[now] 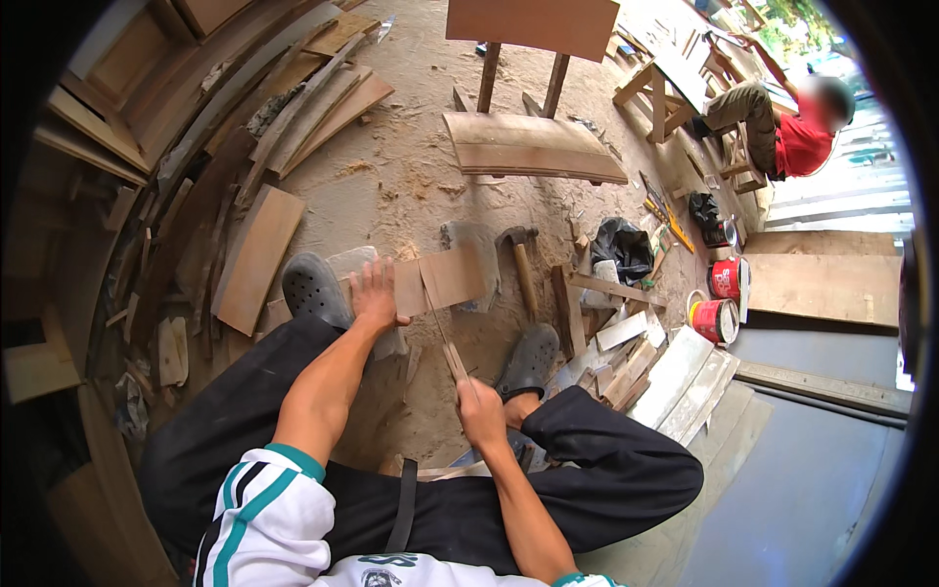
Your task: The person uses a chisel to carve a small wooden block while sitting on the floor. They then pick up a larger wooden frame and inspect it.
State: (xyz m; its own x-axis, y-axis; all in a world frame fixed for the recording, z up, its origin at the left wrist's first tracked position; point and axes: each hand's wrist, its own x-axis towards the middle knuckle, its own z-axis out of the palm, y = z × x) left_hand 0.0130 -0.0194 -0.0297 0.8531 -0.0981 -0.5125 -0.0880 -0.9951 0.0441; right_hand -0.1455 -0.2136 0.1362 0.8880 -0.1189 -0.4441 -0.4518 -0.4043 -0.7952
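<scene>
A short, flat wooden board (458, 278) lies across grey blocks (458, 235) on the floor between my feet. My left hand (374, 292) presses flat on the board's left part, fingers stretched out. My right hand (480, 415) is closed around the wooden handle of a handsaw (437, 326). The saw's thin blade runs up from the handle and meets the board right of my left hand, along a dark line across the wood. The board's right end looks blurred. A hammer (526, 274) with a wooden handle lies just right of the board.
Long planks (323, 117) are stacked at left. Ahead stands a wooden piece with two curved panels (533, 147). Wood offcuts (626, 362), a black plastic bag (622, 249) and paint cans (714, 319) lie at right. A person in a red shirt (804, 145) sits at far right.
</scene>
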